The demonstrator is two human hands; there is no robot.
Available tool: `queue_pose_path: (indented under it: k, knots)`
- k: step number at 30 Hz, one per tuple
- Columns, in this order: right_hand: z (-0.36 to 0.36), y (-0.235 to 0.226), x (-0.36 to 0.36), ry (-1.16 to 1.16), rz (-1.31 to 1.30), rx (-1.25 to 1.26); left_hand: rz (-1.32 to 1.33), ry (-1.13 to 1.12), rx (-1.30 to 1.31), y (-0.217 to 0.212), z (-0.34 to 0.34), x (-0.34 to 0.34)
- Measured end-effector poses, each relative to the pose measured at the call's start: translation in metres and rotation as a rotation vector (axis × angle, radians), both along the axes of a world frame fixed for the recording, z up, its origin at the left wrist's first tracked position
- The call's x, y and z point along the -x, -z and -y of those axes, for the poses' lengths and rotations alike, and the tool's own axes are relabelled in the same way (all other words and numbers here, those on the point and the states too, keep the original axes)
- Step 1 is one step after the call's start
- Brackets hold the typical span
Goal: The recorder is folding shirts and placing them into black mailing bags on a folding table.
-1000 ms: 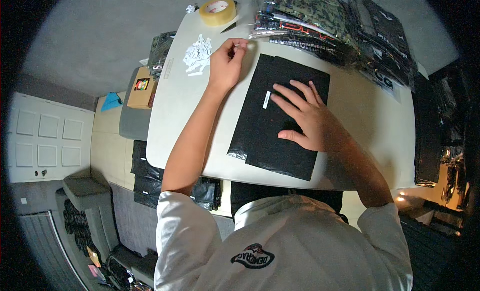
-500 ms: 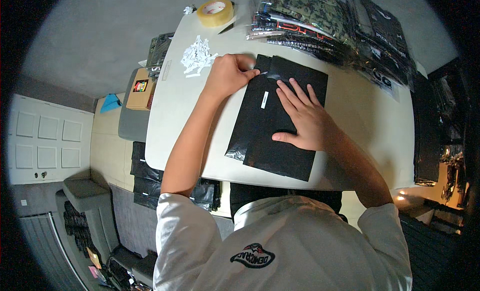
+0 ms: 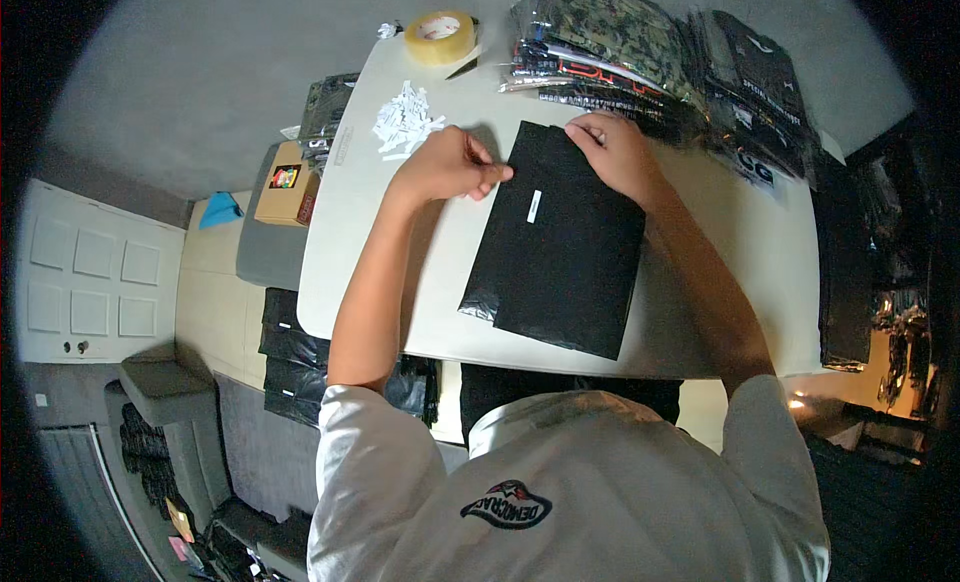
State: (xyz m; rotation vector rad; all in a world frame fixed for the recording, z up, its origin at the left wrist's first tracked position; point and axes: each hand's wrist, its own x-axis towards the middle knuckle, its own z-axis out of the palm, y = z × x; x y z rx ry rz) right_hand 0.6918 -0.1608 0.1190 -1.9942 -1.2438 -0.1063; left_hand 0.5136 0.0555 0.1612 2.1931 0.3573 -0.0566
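Observation:
A flat black plastic package (image 3: 565, 252) with a small white label (image 3: 534, 206) lies on the white table in front of me. My left hand (image 3: 452, 168) is closed, its fingers curled and its fingertips meeting the package's upper left edge. At the top edge, my right hand (image 3: 613, 154) pinches the package between thumb and bent fingers. Whatever is between the left fingertips besides the edge is too small to make out.
A pile of small white paper slips (image 3: 405, 120) and a roll of clear tape (image 3: 440, 37) lie at the far left of the white table (image 3: 370, 212). Stacks of bagged clothing (image 3: 610, 52) stand along the back. A cardboard box (image 3: 283, 197) sits beyond the left edge.
My right hand has lifted off the package's surface and moved up to its top edge. My left hand has shifted slightly down along the left edge. The pale shiny patch near the top no longer shows.

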Motion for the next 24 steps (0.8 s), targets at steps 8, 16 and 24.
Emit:
queue_pose_path:
  k: [8,16,24]
  knots:
    - [-0.023,0.013,-0.017,-0.056,-0.085,0.058,-0.594,0.275,0.092,-0.023,-0.002,0.025]
    - [-0.026,0.017,-0.016,-0.008,-0.121,0.071,-0.644,0.356,0.06,-0.021,0.005,0.027]
    - [-0.029,0.021,-0.017,0.074,-0.156,0.078,-0.261,0.188,0.074,-0.022,0.006,0.02]
